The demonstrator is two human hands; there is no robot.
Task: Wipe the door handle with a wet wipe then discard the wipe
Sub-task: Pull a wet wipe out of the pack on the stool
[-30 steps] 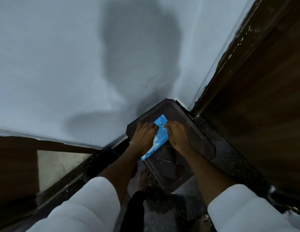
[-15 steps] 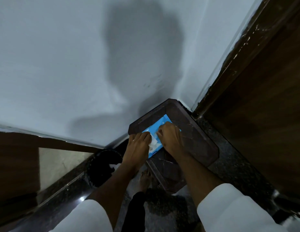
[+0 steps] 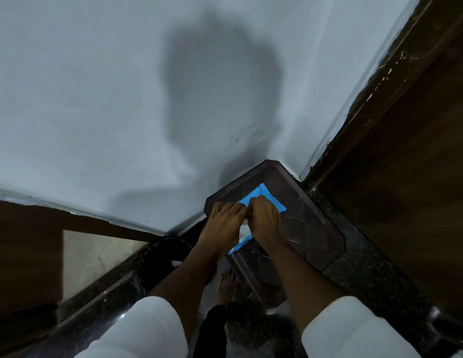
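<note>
**Wipe pack worked w/ both hands on stool**

Blue wipe pack (image 3: 261, 196) is lain on the dark stool top (image 3: 310, 236), toward its far-left corner. Pack is pressed down by right hand (image 3: 264, 220), fingers curled. White wipe (image 3: 243, 229) is pinched by left hand (image 3: 222, 226) at the pack opening. Black bin (image 3: 158, 262) is seen left of stool, on floor.

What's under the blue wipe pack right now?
The blue wipe pack lies on the dark brown stool in the corner. Both hands, left hand and right hand, cover its middle, so the opening is hidden.
</note>
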